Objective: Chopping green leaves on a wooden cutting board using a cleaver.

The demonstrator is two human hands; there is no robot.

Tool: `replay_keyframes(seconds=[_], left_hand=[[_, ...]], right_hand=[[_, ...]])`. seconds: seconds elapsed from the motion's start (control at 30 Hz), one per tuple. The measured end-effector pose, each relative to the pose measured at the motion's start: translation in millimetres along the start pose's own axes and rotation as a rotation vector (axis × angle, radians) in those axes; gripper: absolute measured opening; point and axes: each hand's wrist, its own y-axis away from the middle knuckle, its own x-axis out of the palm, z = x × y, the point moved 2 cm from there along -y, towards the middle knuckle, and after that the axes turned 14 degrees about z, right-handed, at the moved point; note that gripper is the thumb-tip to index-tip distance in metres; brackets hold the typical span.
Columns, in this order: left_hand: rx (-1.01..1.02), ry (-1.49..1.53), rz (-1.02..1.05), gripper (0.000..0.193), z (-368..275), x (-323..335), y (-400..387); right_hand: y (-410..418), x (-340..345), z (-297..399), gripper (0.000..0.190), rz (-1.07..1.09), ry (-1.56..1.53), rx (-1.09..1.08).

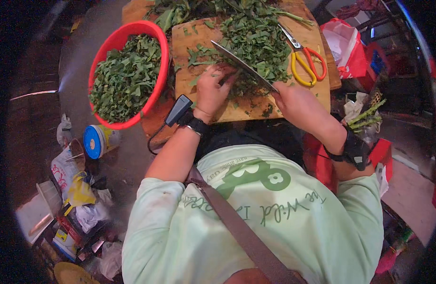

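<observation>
My right hand (304,106) grips the handle of a kitchen knife (244,65), its blade slanting up and left across chopped leafy greens (255,42). My left hand (214,87) rests just below the blade, its fingers bent down among the cut leaves; whether they pinch any is hidden. Both hands are over a wooden cutting board (189,39). Scissors (303,58) with one yellow and one red handle lie partly open on the board's right side. Left of the board, a red plastic basin (164,53) is heaped with more chopped greens (127,80).
Larger leaves (171,16) lie beyond the board. On the floor at left are a tub with a blue lid (93,142), plastic bags (109,259) and a yellow wrapper (79,191). A red bag (347,46) stands at right, with green stalks (368,115) nearer me.
</observation>
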Motion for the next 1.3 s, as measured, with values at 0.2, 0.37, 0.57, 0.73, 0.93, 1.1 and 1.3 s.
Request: replay_keyframes(seconds=[0.2,0.37,0.57,0.73,0.93,1.1,1.3], left_hand=[[-0.058,-0.088,-0.002,0.016,4.2,5.4,7.8],[-0.078,-0.113,0.062,0.014,7.9,7.8,6.0],[0.047,-0.056,-0.011,0.015,-0.2,3.0,16.4],[0.040,-0.118,0.058,0.020,3.2,1.9,16.3],[0.026,-0.149,0.024,0.016,-0.6,-0.3,15.4],[-0.066,-0.210,0.087,0.012,4.1,-0.5,19.2],[0.020,-0.140,0.150,0.020,4.1,-4.6,21.2]], right_hand=[[-19.3,-5.1,16.0,0.012,0.055,0.055,-0.007],[-70.6,10.9,27.1,0.012,-0.046,0.087,0.020],[-50.5,6.5,-10.4,0.024,-0.239,-0.293,0.030],[-6.4,-8.8,-4.6,0.023,-0.066,-0.150,0.001],[-5.0,-7.3,7.7,0.020,0.140,0.124,0.003],[-52.3,0.4,26.1,0.020,0.194,0.081,0.050],[-75.5,7.9,17.1,0.024,-0.034,-0.147,0.010]])
